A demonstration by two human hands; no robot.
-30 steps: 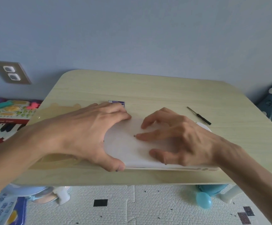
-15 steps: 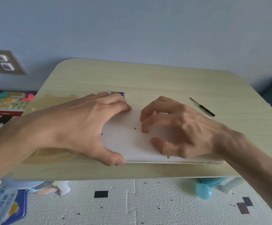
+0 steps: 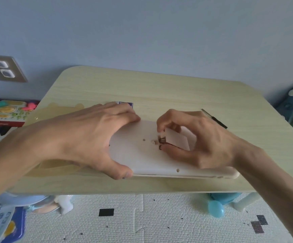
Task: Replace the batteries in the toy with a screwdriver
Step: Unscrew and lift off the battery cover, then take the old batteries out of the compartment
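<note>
— Both hands are on the toy, seen from the head camera. What is the left hand [image 3: 88, 137] doing?

— It lies flat and spread over the left part of the white toy [image 3: 142, 160], fingers reaching across the far edge and the thumb hooked against the near edge. It presses down and clasps the body; it pinches nothing small.

— And the right hand [image 3: 200, 137]?

— Curled over the middle of the toy. Its fingertips [image 3: 160, 127] and thumb pinch the small white battery cover [image 3: 176, 138], which stands tilted up from the toy's back. Beside the raised flap a dark opening with brownish metal parts shows; whether batteries sit inside cannot be told.

— Where does the toy lie?

— Back side up on the pale wooden table [image 3: 159, 88], close to the near edge, a little right of centre. Small round holes dot its white shell.

— The screwdriver?

— A thin black screwdriver [image 3: 219, 121] lies on the table beyond the right hand, partly hidden by the knuckles, touched by neither hand.

— Anything else on the table?

— A small blue-and-white packet [image 3: 127, 104] peeks out past the left fingers; its print is too small to read.

— Around the table?

— A toy piano [image 3: 2, 120] at the left, a wall socket [image 3: 5, 69] above it, and a white patterned floor mat [image 3: 142, 220] below.
</note>
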